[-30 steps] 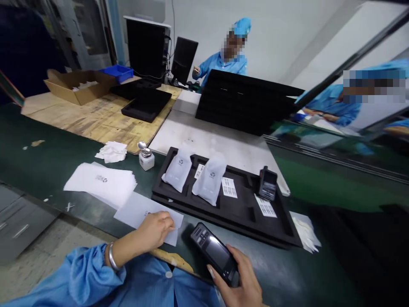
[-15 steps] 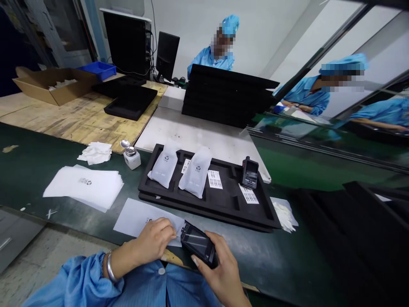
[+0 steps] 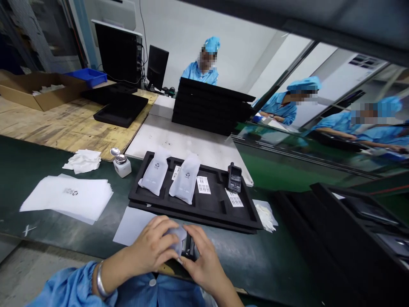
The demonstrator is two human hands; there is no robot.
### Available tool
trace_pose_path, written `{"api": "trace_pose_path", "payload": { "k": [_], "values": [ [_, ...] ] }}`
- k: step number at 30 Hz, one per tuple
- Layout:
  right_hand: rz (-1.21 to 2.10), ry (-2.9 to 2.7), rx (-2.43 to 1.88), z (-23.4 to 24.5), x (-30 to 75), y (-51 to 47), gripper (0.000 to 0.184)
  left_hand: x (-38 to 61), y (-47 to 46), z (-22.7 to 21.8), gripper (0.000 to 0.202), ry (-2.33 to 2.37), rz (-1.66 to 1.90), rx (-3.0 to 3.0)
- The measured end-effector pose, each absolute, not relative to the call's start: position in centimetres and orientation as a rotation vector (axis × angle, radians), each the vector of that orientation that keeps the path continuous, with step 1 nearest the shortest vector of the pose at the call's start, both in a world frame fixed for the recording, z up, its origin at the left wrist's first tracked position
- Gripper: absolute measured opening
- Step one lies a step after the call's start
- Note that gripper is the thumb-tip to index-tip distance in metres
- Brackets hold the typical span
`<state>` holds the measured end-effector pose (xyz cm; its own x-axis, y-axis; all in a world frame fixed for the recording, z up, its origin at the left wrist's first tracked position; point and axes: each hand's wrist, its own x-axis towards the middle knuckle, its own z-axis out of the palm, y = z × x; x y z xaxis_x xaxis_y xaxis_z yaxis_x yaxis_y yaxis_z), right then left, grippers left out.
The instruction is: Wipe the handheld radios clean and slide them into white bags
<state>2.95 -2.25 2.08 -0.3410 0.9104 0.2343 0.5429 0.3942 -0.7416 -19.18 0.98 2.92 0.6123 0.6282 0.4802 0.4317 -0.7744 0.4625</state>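
Note:
My left hand pinches the mouth of a white translucent bag that lies flat on the green belt. My right hand is wrapped round a black handheld device whose end sits at the bag's opening. Both hands meet at the near edge of the belt. Beyond them lies a black foam tray with two bagged devices, several white labels and one bare black device standing in a slot.
A stack of empty white bags, crumpled wipes and a small pump bottle lie left. More wipes sit right of the tray. Black tray stacks stand behind. Several co-workers in blue sit beyond.
My right hand brought the black device leftward to my left hand; the bag's mouth is now lifted over the device's end. The view shifted right.

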Motion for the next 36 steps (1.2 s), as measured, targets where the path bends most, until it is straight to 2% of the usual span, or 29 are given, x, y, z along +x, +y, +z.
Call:
{"api": "trace_pose_path", "payload": {
  "k": [3, 7, 10, 12, 17, 20, 24, 27, 32, 36],
  "values": [
    [0.716, -2.043, -1.242, 3.8, 3.0, -1.2, 0.059, -20.4, 1.8, 2.7, 0.077, 0.964, 0.784, 2.599],
    [0.691, -2.171, -1.167, 7.7, 1.9, 0.0, 0.07, -20.0, 2.6, 2.0, 0.09, 1.083, 0.795, 2.537],
    [0.639, -2.266, -1.038, 10.4, 0.8, 0.5, 0.092, -19.1, 3.2, 2.4, 0.092, 1.03, 1.09, 2.409],
    [0.587, -2.229, -0.982, 11.3, 0.2, 0.7, 0.094, -18.8, 3.4, 3.1, 0.088, 0.998, 1.276, 2.311],
    [0.737, -1.894, -1.078, 10.2, -0.8, 0.9, 0.05, -18.7, 3.5, 4.0, 0.083, 1.049, 1.466, 2.189],
    [0.823, -1.791, -1.097, 9.1, -1.9, 0.9, 0.039, -18.6, 3.4, 3.2, 0.078, 1.022, 1.455, 2.189],
    [0.741, -1.742, -1.165, 8.4, -3.1, 1.4, 0.025, -18.4, 3.4, 2.3, 0.071, 1.025, 1.426, 2.117],
    [0.742, -1.714, -1.149, 8.7, -3.6, 2.4, 0.022, -18.6, 3.5, 2.1, 0.074, 1.06, 1.415, 2.13],
    [0.875, -1.561, -1.014, 11.5, -4.1, 4.1, 0.024, -19.2, 3.7, 0.8, 0.093, 1.137, 1.368, 2.202],
    [0.931, -1.607, -0.928, 13.5, -3.0, 5.4, 0.023, -18.3, 4.6, 2.0, 0.088, 1.166, 1.304, 2.177]
  ]
}}
